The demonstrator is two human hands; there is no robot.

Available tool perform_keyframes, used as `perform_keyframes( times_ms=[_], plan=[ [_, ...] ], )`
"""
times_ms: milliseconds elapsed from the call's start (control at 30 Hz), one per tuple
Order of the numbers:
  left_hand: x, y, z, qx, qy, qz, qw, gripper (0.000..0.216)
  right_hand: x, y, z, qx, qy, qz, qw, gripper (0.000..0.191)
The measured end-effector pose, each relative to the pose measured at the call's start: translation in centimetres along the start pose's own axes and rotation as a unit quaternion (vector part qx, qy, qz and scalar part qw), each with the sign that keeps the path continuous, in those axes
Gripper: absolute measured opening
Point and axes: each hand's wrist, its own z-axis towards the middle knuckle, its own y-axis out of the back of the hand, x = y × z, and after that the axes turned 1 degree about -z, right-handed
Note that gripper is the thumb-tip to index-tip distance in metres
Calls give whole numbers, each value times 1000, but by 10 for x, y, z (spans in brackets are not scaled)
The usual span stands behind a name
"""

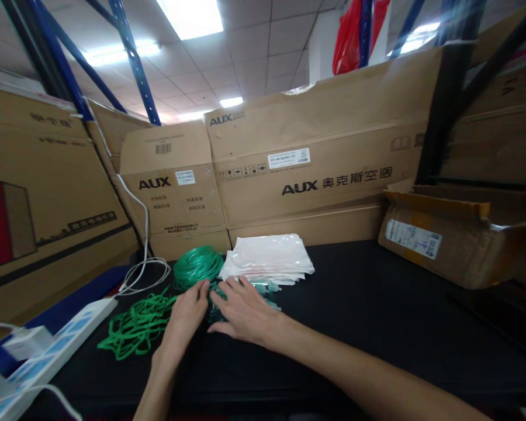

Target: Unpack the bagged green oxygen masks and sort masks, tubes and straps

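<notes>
My right hand [245, 313] lies palm down, fingers spread and thumb apart, over a small pile of teal, clear-looking plastic pieces [269, 287]. Its palm hides most of them, so their kind cannot be made out. Close beside it, my left hand [187, 313] reaches forward with its fingers stretched out, the tips at the near edge of a coil of green plastic tubing [198, 263] and the pile. Left of that hand is a loose tangle of flat green cord [138, 327]. Behind the right hand sits a stack of white plastic bags [269, 254].
A white power strip [65, 345] with plugs runs along the left, and a white cable [146, 222] loops behind it. Tall cardboard panels [328, 152] wall the back of the black table [377, 339]. An open cardboard box [451, 240] stands at the right.
</notes>
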Motion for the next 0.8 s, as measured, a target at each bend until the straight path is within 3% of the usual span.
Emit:
perform_keyframes(
  times_ms=[100, 200, 300, 567, 800],
  plan=[
    [-3, -1, -3, 11, 2, 1, 1000, 42, -13, 8, -22, -1, -46, 8, 999, 87],
    [-6, 0, -6, 16, 5, 5, 1000, 43, -27, 11, -41, 41, -104, 32, 993, 95],
    [-9, 3, -9, 22, 3, 10, 1000, 42, -32, 13, -50, 66, -131, 55, 988, 89],
    [-18, 4, -14, 99, 52, -9, 994, 44, -21, 18, -61, 41, -137, 29, 989, 72],
    [-33, -10, -4, 78, 28, -36, 996, 43, -35, 15, -66, 25, -153, 18, 988, 69]
  ],
)
